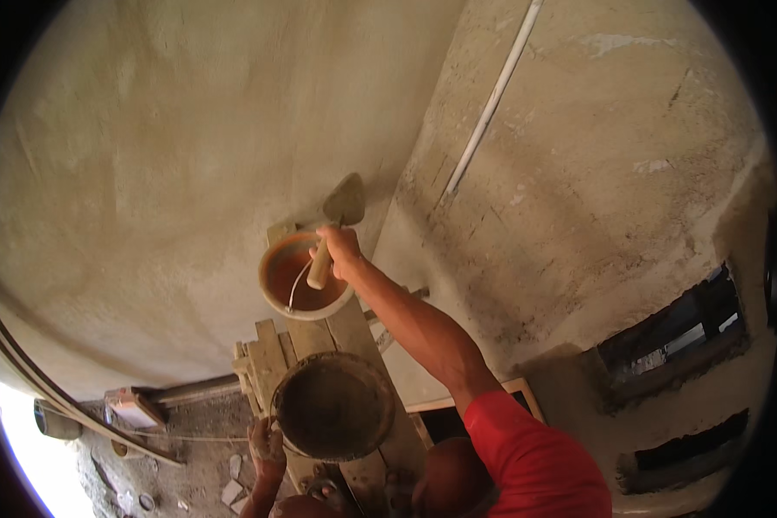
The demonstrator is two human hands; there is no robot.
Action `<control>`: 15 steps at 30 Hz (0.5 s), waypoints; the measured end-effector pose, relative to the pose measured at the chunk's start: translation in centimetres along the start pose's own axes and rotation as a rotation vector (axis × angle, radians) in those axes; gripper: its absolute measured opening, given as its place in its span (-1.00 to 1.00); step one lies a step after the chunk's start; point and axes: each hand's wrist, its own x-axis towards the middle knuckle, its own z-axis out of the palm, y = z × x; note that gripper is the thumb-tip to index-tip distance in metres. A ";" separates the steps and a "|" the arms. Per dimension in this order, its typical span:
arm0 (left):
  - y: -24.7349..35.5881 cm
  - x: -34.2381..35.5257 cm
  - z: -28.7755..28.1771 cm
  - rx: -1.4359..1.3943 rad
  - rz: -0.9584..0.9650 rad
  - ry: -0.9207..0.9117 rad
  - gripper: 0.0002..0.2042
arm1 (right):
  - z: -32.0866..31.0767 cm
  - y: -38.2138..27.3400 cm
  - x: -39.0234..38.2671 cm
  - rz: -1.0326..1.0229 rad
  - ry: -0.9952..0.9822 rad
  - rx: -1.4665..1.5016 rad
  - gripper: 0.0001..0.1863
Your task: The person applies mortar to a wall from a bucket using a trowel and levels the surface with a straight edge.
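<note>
I've got R hand (342, 249) gripping trowel (320, 268), blade (345, 201) just past grip, bucket (287, 274) below; L hand (266, 445) w/ pan (390, 406) just to its R, can't tell if gripping.

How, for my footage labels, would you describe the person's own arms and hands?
The right arm wears a plain red short sleeve; the forearm below is bare. The right hand and left hand are ungloved, the left apparently smeared with something pale. No left sleeve shows.
</note>
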 end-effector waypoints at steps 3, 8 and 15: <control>-3.5 -0.8 1.2 0.003 -0.084 0.103 -0.68 | -1.4 -0.1 0.2 -0.047 -0.057 -0.041 -0.68; -6.5 -2.3 4.4 -0.485 -0.396 0.163 -0.68 | -5.5 0.9 -0.6 0.058 0.010 -0.132 -0.56; -7.0 -2.9 4.6 -0.451 -0.427 0.112 -0.56 | -10.6 3.0 -2.2 0.067 0.117 -0.459 -0.58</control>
